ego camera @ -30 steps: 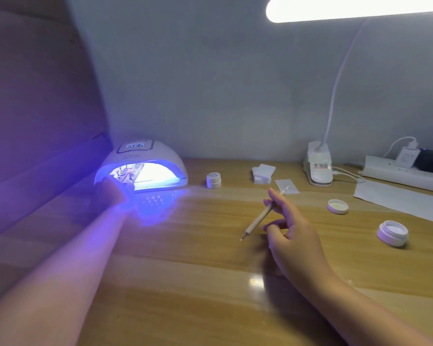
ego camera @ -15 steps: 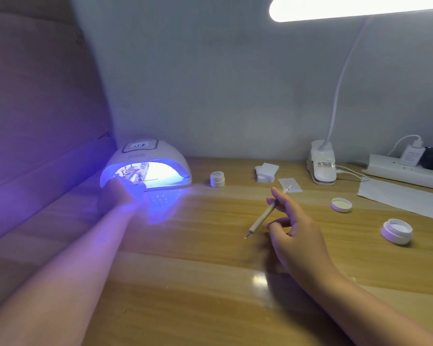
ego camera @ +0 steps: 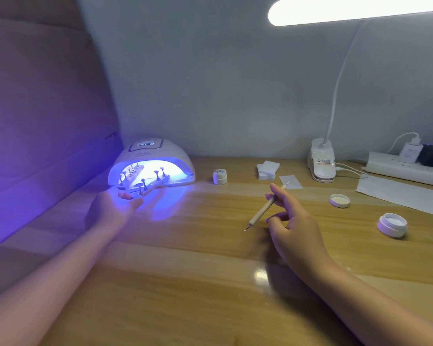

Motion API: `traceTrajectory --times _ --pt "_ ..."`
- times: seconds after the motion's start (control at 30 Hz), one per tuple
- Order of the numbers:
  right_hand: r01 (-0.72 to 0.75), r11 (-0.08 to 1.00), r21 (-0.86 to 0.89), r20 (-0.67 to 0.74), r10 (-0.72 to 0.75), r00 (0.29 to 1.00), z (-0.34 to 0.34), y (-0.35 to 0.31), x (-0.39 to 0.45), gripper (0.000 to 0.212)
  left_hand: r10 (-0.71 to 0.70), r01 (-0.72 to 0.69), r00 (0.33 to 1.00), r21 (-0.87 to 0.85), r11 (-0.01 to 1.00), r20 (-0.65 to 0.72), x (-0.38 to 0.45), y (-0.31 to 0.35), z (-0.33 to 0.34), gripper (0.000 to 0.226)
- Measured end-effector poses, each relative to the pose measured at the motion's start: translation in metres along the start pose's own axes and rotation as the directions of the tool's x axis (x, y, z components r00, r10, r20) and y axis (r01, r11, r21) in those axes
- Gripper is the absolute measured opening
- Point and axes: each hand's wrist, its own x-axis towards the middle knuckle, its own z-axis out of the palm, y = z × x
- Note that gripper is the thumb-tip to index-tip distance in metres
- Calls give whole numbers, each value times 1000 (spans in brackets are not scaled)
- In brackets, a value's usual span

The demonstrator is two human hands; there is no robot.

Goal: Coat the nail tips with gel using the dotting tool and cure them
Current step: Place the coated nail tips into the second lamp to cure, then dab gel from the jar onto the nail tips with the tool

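The nail tips, mounted on a stand, are seen half inside the lit curing lamp at the counter's back left; the stand's near end is gripped by the left hand. The dotting tool is pinched in the right hand, tip angled down, above the counter. An open gel jar and its lid are noted to the right.
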Motion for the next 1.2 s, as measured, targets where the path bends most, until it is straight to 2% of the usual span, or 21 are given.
traceTrajectory --times 0.2,0.33,0.43,0.57,0.7,0.77,0.87,1.03,1.13,1.2 --pt "51 997 -61 51 -48 998 -5 -4 -4 63 67 -64 995 -42 997 74 -18 19 -5 21" --pt "39 998 -52 38 -37 999 -8 -8 -3 63 154 -127 958 -122 984 242 -34 27 -8 17" --pt "20 999 -36 -23 -20 1000 -17 -10 4 62 245 -192 893 -173 966 378 -51 37 1 12" --pt "-71 997 8 -71 72 995 -37 -13 15 57 391 -336 775 -200 920 496 -81 65 24 13" --pt "-2 999 47 -169 10 985 -56 -26 22 50 556 -466 613 -312 828 561 -115 102 43 12" --pt "32 999 36 -199 -24 980 -66 -28 23 49 598 -519 563 -319 793 571 -131 119 52 16" --pt "74 997 -24 -195 -78 978 -81 -25 17 48 606 -560 558 -282 779 567 -151 141 63 18" --pt "122 981 -148 -107 -138 985 -109 -12 -3 50 624 -635 516 -227 739 587 -184 169 81 17" --pt "125 975 -181 -53 -136 989 -123 -6 -16 54 617 -661 501 -193 726 607 -195 178 86 32" --pt "103 984 -148 -25 -107 994 -127 -3 -21 56 608 -664 522 -163 730 598 -198 179 85 40"
